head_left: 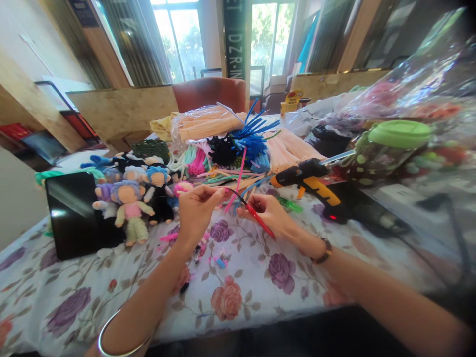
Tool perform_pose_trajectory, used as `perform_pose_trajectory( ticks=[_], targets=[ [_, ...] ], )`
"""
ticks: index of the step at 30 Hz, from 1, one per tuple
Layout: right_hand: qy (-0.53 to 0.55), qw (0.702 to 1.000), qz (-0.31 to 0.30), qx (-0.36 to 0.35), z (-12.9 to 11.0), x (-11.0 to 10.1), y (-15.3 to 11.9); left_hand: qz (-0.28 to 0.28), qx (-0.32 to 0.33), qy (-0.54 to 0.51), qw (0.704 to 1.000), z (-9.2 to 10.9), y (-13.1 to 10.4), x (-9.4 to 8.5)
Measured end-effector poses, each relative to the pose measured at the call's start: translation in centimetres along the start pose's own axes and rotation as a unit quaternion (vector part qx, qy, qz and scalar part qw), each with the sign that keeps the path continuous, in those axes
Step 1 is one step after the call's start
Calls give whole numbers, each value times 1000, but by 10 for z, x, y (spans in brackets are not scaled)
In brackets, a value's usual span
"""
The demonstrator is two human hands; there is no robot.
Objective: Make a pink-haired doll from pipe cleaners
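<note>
My right hand (269, 213) is closed around a slim red-handled tool (258, 219), whose thin dark curved end reaches left to my other hand. The fingertips of my left hand (199, 208) are pinched together beside that dark tip. Whatever they hold is too small to make out. A pink round piece (182, 188) shows just behind my left hand. A bright pink pipe cleaner (242, 171) and a pile of mixed pipe cleaners (223, 176) lie beyond both hands. Small pink and blue scraps (220, 263) are scattered on the cloth below them.
Several small dolls (132, 210) and a black tablet (74, 215) stand at left. A glue gun (308, 178) with a red light lies at right, near a green-lidded jar (390, 148). Bagged peach bundles (210, 124) lie behind, on a flowered tablecloth (148, 297).
</note>
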State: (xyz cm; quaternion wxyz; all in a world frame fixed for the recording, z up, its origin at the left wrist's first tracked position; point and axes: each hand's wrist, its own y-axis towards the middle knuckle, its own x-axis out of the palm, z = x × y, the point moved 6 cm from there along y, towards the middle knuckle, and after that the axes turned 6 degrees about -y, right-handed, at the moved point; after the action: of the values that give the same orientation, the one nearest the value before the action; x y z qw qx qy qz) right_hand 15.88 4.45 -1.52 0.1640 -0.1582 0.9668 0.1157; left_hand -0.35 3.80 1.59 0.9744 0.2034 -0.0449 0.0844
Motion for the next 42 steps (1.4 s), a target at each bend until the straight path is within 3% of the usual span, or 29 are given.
perform_pose_trajectory(
  ticks=[42],
  targets=[
    [-5,1000,-1,-2,-5,1,-4,-6,-17,-14,1000,-1,-1,2]
  ],
)
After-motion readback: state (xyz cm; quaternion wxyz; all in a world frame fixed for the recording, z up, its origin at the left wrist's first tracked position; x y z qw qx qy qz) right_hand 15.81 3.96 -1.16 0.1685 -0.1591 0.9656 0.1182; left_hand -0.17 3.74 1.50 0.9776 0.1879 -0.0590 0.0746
